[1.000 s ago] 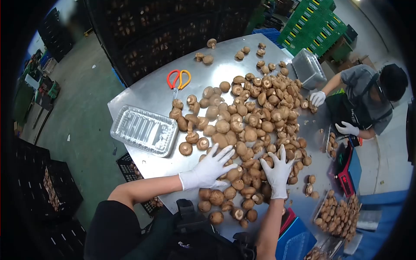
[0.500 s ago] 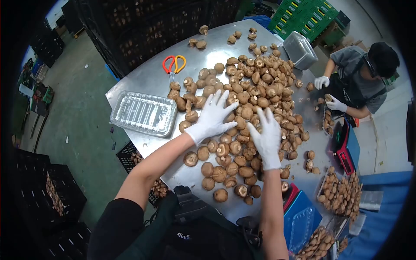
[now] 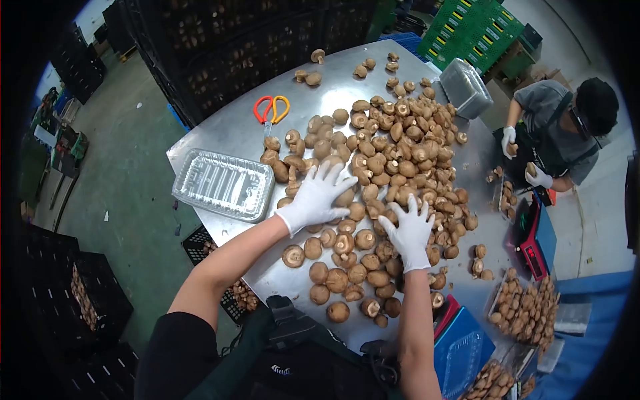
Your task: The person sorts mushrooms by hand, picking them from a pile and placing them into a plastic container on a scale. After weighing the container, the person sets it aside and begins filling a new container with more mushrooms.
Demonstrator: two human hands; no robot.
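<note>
The metal table [image 3: 227,127] bore a broad mushroom pile [image 3: 407,153]. Both gloved hands, left hand [image 3: 316,198] and right hand [image 3: 409,232], lay spread open upon it, clenching nothing, the scissors [image 3: 269,115] near its edge.

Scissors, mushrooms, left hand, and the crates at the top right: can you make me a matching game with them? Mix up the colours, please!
Things:
1. Scissors
2. Mushrooms
3. Left hand
4. Top-right crates

Colours:
A. Green, with yellow bits
B. In a white glove
C. One red handle, one yellow
D. Brown caps

Right pairs: 1-C, 2-D, 3-B, 4-A
</note>
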